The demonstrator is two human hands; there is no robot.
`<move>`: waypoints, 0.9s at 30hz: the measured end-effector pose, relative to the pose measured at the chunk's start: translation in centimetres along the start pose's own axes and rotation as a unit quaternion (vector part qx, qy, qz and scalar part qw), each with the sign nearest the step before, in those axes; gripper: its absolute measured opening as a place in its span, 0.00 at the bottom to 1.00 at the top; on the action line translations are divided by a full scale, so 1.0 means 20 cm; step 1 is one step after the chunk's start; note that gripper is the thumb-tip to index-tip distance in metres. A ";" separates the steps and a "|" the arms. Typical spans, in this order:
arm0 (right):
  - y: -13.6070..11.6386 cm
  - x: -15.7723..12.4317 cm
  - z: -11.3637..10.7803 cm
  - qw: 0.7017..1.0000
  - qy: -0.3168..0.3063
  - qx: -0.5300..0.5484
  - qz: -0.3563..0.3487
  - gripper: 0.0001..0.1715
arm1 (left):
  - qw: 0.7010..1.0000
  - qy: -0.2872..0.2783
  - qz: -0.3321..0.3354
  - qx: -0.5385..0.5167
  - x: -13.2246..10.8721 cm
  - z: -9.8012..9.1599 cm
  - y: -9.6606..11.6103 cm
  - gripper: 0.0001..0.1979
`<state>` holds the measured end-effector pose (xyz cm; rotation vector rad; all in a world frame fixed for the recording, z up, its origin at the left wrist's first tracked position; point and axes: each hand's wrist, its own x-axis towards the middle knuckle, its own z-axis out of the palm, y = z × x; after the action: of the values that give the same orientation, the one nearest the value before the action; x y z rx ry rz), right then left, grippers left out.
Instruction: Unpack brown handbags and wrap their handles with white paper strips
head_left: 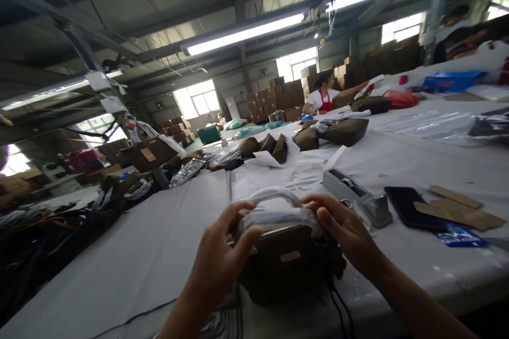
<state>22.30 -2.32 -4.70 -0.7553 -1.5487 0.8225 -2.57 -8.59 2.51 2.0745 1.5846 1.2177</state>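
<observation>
A dark olive handbag [282,270] stands upright at the table's near edge, with a small tan label on its front and a zipper along its top. White wrapping covers its arched handles [278,216]. At the left end of the handles, my left hand [222,249] is closed on the bag, thumb in front and fingers behind. My right hand [345,230] closes on the right end, close to a metal ring and dark hardware. Black cords hang down the bag's right side. Its underside is in shadow.
Beyond the bag lie a grey tape dispenser [358,196], a black phone-like slab [411,206], brown card pieces [461,212] and a blue packet [461,235]. More olive bags [344,131] lie further back. Across the table a person in a red apron [325,101] reaches out. A blue bin [453,80] stands far right.
</observation>
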 end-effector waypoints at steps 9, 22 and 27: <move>-0.03 -0.27 0.14 0.995 -0.059 -0.028 -0.075 0.14 | 0.964 -0.051 0.166 0.199 0.08 0.09 0.09 0.33; 0.10 0.06 -0.15 0.990 0.041 -0.107 0.078 0.34 | 0.836 0.152 -0.218 -0.480 0.17 -0.08 0.04 0.12; 0.46 0.09 -0.39 0.938 0.035 -0.318 0.133 0.09 | 0.847 0.221 -0.187 -0.447 0.07 -0.18 -0.06 0.16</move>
<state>29.91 4.91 -10.75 -1.4750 -1.6813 0.4643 -5.97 -7.93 4.64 0.8951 1.1122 1.8625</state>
